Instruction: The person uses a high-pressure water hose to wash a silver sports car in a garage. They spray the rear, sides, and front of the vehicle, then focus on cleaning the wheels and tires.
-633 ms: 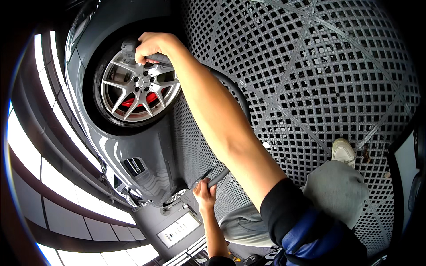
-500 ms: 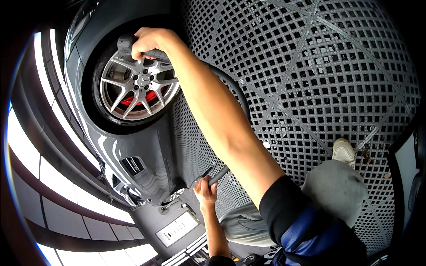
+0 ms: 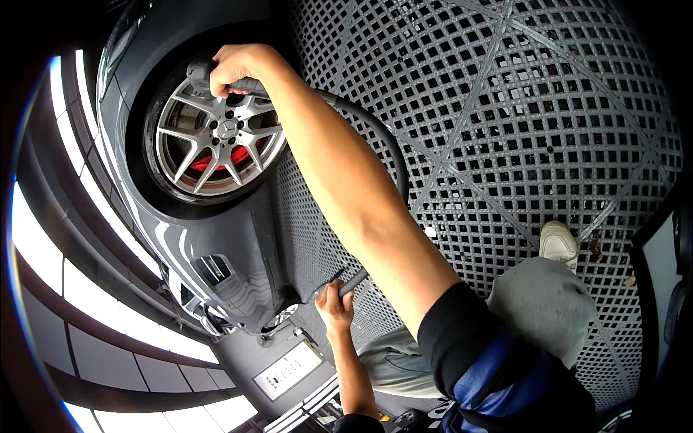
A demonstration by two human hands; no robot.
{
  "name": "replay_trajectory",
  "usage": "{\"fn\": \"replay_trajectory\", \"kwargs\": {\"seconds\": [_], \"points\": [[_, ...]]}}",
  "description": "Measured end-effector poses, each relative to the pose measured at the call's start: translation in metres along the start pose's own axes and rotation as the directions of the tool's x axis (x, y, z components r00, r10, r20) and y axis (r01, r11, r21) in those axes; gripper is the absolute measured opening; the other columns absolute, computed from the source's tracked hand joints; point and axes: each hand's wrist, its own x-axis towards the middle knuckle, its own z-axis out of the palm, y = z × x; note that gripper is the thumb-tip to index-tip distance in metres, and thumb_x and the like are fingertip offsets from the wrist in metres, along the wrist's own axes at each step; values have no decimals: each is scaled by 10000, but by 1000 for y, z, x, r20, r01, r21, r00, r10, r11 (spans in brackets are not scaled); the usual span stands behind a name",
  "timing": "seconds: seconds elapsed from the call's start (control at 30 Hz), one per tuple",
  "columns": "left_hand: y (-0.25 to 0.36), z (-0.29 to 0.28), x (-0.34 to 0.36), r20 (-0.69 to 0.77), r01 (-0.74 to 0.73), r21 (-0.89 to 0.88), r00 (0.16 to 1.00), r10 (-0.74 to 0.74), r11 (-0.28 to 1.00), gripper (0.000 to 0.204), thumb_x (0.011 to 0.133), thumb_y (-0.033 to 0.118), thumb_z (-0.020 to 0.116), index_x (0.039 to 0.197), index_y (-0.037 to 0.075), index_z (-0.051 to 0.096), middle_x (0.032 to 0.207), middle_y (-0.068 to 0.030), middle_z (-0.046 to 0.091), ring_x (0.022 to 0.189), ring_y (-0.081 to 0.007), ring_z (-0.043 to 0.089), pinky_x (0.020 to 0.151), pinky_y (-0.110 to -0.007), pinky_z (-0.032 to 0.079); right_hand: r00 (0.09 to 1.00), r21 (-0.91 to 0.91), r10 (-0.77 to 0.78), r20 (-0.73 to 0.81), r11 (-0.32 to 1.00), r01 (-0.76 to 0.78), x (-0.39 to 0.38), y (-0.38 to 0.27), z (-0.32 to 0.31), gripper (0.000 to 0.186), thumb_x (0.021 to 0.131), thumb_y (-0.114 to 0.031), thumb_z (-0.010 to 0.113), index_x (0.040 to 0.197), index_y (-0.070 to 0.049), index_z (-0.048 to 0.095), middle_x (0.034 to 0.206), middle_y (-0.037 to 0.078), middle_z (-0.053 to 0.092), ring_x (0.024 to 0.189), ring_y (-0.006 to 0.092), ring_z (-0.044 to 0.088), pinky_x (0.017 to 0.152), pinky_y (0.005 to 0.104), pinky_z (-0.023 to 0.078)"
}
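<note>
My right hand (image 3: 234, 66) is wrapped round the dark grey handle of a handheld tool (image 3: 197, 73) with a blocky head. That head sits at the upper rim of a silver multi-spoke wheel (image 3: 225, 131) on a grey car. Whether it touches the rim or tyre, I cannot tell. From the handle a black hose (image 3: 398, 162) curves behind my right forearm. Lower down, my left hand (image 3: 333, 307) is closed round the hose's other visible stretch. A thin dark strip sticks out beside those fingers. A red brake caliper (image 3: 206, 164) shows between the spokes.
Grey grated floor tiles (image 3: 491, 137) spread to the right of the car. My shoe (image 3: 558, 242) stands on them. The car's side panel (image 3: 231, 249) runs toward the lower middle, where a white panel (image 3: 289, 370) is on a wall. Bright ceiling lights (image 3: 90, 292) curve at left.
The wheel and car sit slightly further left in the picture, and the tool and my right hand have shifted left with them. Both hands keep their grips.
</note>
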Motion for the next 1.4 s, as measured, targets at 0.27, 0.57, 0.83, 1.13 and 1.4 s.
{"fn": "replay_trajectory", "kwargs": {"seconds": [0.27, 0.57, 0.83, 1.13, 1.4], "points": [[2, 1, 1, 9, -7, 13, 1000, 7, 1000, 422, 968, 430, 615, 951, 9, 621, 715, -126, 599, 608, -329, 605, 568, -420, 475, 997, -31, 48, 58, 998, -46, 8, 9, -2, 255, 520, -95, 702, 767, -37, 708, 705, 93, 677, 621, 238, 641, 551, 377, 499], [3, 0, 2, 27, -2, 0, 1000, 2, 1000, 429, 949, 429, 640, 1000, 3, 618, 739, -125, 601, 613, -325, 599, 569, -422, 472, 999, -6, -28, -16, 1000, 28, -17, -6, -4, 214, 528, -92, 694, 733, -30, 705, 640, 80, 657, 557, 211, 615, 515, 344, 471], [1, 3, 0, 36, -31, -73, 999, 34, 997, 437, 942, 418, 652, 1066, 0, 624, 780, -131, 629, 624, -318, 608, 580, -422, 493, 978, -111, -158, -133, 983, 144, -41, -31, 3, 165, 606, -64, 705, 750, 10, 736, 703, 149, 703, 636, 239, 677, 557, 390, 494], [23, -12, -5, 141, 26, -112, 990, -10, 993, 339, 892, 331, 731, 1054, 42, 661, 756, -116, 635, 597, -299, 618, 552, -394, 502, 998, 76, -21, -63, 997, 25, -54, 28, -22, 91, 603, -43, 687, 673, -15, 635, 590, 62, 603, 466, 139, 539, 439, 287, 432], [6, -39, -13, 460, 161, -272, 888, -18, 949, 305, 870, 288, 767, 858, 10, 643, 664, -142, 589, 571, -333, 577, 537, -413, 448, 997, 1, 20, 81, 1000, -20, -75, 21, 44, 105, 636, -1, 660, 738, 10, 636, 602, 70, 619, 458, 130, 544, 418, 270, 435]]}}
